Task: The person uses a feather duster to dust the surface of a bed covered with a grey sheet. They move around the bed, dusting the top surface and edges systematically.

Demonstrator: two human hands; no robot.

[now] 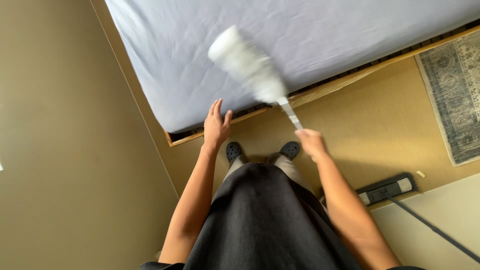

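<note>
My right hand grips the thin handle of a white fluffy duster. The duster's head is blurred and lies over the mattress, which wears a pale blue-grey sheet. My left hand is flat with fingers together and thumb apart, at the near edge of the mattress by its corner, holding nothing. The mattress rests on a wooden bed frame. I stand at the bed's side, my dark shoes on the tan floor.
A beige wall rises on the left, close to the bed's corner. A flat mop with a long dark pole lies on the floor at the right. A patterned grey rug sits at the far right.
</note>
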